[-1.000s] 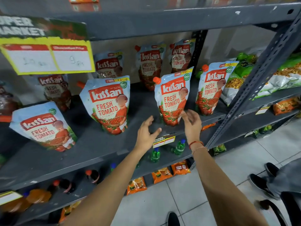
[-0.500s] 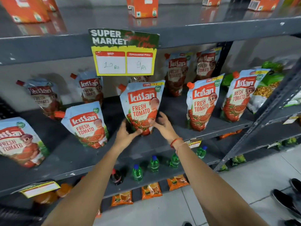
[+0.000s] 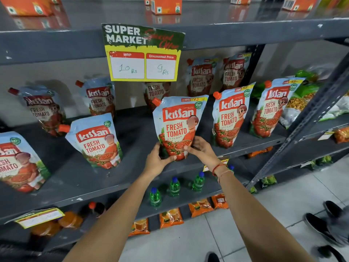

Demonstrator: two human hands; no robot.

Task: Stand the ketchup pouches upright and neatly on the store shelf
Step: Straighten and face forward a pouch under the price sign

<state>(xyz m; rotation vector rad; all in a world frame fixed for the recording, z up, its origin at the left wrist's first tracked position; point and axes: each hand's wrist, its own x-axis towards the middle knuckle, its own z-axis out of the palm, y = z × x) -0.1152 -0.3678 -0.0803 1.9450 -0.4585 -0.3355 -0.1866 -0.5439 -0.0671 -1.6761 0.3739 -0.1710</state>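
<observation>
Here you had both hands on the centre ketchup pouch [image 3: 179,127], front row of the grey shelf [image 3: 79,178]. Left hand [image 3: 157,161] cupped its lower-left corner, thumb across the base; right hand [image 3: 201,150] closed on the lower-right edge, fingers behind, thumb in front. Pouch stood roughly upright, base at or just above the shelf surface; contact hidden by your hands.

Handling, judged: soft film pouch, filled w/ sauce, so prob. fairly heavy and bottom-weighted; body sagged if squeezed mid-way. Film looked glossy, likely slippery. Best hold was low at both bottom corners, as you had it, spreading the gusset flat. Orange spout cap [image 3: 156,101] was the only stiff part, poor for steering. Neighbour pouch on the left [image 3: 96,140] leaned back, not yet straightened.
</observation>
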